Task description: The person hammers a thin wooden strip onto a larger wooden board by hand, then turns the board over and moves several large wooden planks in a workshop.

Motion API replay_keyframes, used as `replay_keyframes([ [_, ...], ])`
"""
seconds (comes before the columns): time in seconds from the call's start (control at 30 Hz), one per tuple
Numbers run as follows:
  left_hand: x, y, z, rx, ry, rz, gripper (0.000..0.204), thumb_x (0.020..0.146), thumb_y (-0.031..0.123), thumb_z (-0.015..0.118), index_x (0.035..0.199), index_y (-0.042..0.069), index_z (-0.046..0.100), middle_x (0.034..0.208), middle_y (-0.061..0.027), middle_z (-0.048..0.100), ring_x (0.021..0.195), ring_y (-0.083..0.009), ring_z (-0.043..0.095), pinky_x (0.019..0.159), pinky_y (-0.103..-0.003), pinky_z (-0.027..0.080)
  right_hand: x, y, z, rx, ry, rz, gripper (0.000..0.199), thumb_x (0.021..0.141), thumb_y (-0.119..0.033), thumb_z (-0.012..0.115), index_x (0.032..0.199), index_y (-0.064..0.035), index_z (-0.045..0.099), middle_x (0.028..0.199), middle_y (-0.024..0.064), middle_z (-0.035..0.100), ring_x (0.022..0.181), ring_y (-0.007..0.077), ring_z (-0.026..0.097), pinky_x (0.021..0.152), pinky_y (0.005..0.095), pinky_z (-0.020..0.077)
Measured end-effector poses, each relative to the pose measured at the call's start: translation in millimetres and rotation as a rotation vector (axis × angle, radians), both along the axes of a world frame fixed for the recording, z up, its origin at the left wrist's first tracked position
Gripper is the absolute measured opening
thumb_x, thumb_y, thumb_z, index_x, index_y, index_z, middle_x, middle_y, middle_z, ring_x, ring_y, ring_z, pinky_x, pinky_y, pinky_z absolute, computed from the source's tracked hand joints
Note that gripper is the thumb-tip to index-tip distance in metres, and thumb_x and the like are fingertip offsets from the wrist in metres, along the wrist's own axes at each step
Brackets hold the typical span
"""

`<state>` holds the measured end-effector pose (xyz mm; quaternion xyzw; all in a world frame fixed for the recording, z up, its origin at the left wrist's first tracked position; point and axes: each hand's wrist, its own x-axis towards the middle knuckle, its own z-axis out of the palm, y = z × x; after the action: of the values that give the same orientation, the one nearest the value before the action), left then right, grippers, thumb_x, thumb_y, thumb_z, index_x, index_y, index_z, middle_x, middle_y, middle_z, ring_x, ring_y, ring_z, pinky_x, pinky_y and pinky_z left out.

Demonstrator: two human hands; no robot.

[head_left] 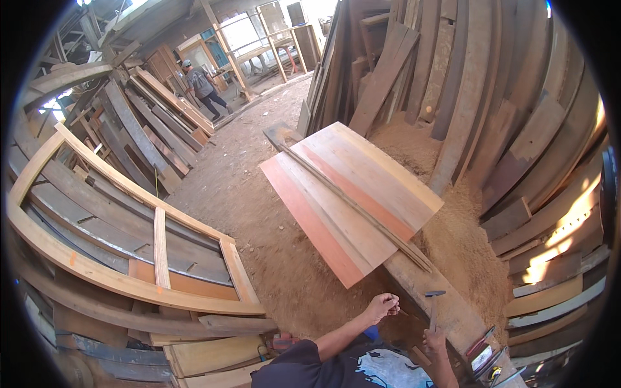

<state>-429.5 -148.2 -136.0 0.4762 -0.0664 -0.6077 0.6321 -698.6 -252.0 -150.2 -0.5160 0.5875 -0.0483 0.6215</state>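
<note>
My right hand (435,339) grips the handle of a hammer (434,299), whose dark head stands upright above a long thick plank (446,309). My left hand (381,305) is pinched on a small thin nail (403,313) just left of the hammer, close to the plank's edge. A wide panel of joined boards (352,194), striped reddish and pale, rests tilted on the far part of the plank. A thin wooden strip (362,210) lies diagonally across the panel.
A heap of sawdust (466,239) lies right of the panel. Many planks (491,97) lean along the right wall. A big arched wooden frame (129,258) leans at the left. Hand tools (484,354) lie near the plank's end. Another person (200,84) walks far back.
</note>
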Motion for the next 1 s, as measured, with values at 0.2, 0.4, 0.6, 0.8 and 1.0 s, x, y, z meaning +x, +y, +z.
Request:
replay_keyframes([
  [0.2,25,-31,21,-0.043,-0.455,-0.109,0.009,0.098,0.010,0.060,0.095,0.002,0.059,0.082,-0.0075,0.065,0.067,-0.0140,0.065,0.062,-0.028,0.054,-47,-46,-68,-0.475,0.422,0.584,0.036,0.093,-0.031,0.050,0.099,-0.0019,0.070,0.102,0.0295,0.067,0.097,0.0464,0.063,0.085,0.0570,0.0474],
  [0.4,88,-38,-17,0.086,-0.456,-0.053,0.007,0.095,0.010,0.061,0.093,0.003,0.060,0.081,-0.0026,0.062,0.066,-0.0077,0.058,0.059,-0.023,0.049,56,-88,29,-0.441,0.584,0.317,0.054,0.089,-0.040,0.059,0.125,0.0013,0.060,0.123,0.0326,0.061,0.119,0.0470,0.057,0.104,0.0516,0.0444],
  [0.6,135,-66,-38,0.145,-0.790,-0.186,0.011,0.097,0.015,0.061,0.100,0.004,0.062,0.080,-0.0037,0.063,0.071,-0.0125,0.061,0.065,-0.029,0.050,138,-160,-22,-0.647,0.422,0.384,0.068,0.088,-0.035,0.067,0.148,-0.0122,0.043,0.147,0.0215,0.047,0.137,0.0383,0.042,0.113,0.0476,0.0365],
  [0.8,176,-137,-38,-0.028,-1.518,-0.425,0.008,0.095,0.012,0.059,0.100,0.006,0.061,0.094,-0.0174,0.064,0.094,-0.0366,0.060,0.084,-0.045,0.046,168,-162,-43,-0.598,0.365,0.293,0.057,0.084,-0.033,0.074,0.136,-0.0156,0.058,0.132,0.0184,0.056,0.126,0.0406,0.050,0.108,0.0501,0.0398],
  [1.0,188,-187,-43,-0.104,-1.651,-0.436,0.008,0.093,0.009,0.059,0.101,0.007,0.060,0.099,-0.0151,0.063,0.099,-0.0400,0.056,0.087,-0.054,0.040,174,-146,-40,-0.587,0.315,0.372,0.050,0.081,-0.026,0.076,0.127,-0.0120,0.063,0.121,0.0154,0.060,0.115,0.0380,0.054,0.103,0.0499,0.0406],
])
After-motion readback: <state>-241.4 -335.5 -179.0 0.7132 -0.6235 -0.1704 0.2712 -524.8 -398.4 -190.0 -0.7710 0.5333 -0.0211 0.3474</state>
